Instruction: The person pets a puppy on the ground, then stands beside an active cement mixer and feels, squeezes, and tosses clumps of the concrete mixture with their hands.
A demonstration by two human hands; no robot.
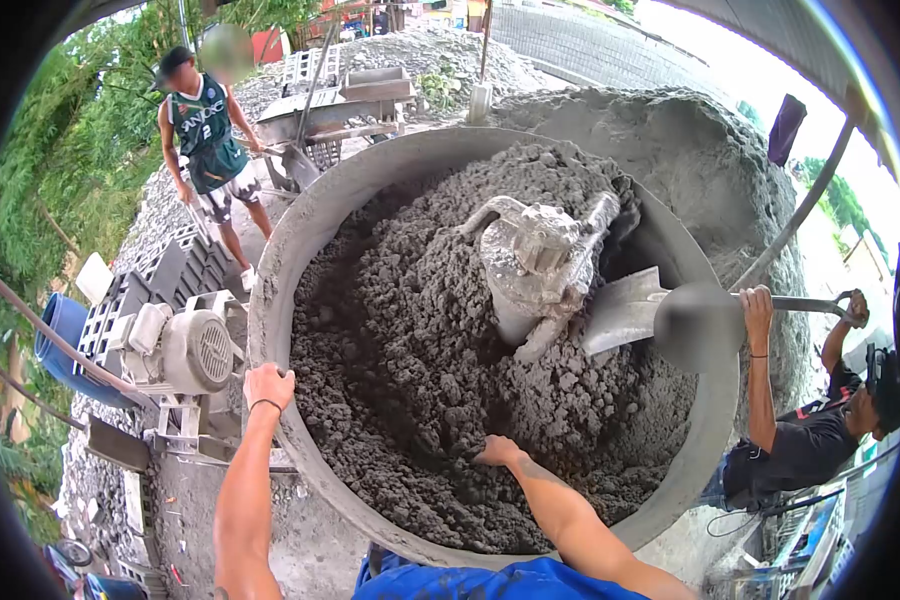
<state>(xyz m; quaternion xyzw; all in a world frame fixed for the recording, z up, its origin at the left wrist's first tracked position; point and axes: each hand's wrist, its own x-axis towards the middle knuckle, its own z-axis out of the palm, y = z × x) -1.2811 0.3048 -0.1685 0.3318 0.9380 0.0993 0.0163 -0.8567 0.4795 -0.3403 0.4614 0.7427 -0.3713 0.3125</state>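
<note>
A wide round mixer drum point(705, 430) stands in front of me, holding a heap of damp grey concrete mix point(400, 320). On its near left rim rests my left hand point(269, 388), closed over the edge. My right hand point(498, 450) reaches down into the drum and touches the mix; its fingers are partly hidden there. At the drum's middle rises a mortar-crusted hub with mixing arms point(535, 255). A shovel point(625, 310), held by a person at the right, has its blade inside the drum, beside the hub.
An electric motor point(195, 350) sits left of the drum, near stacked hollow blocks point(170, 270) and a blue barrel point(65, 340). A person in a green jersey point(205, 135) stands behind with a shovel. A large grey sand pile point(690, 150) lies beyond. Another person point(810, 440) is at the right.
</note>
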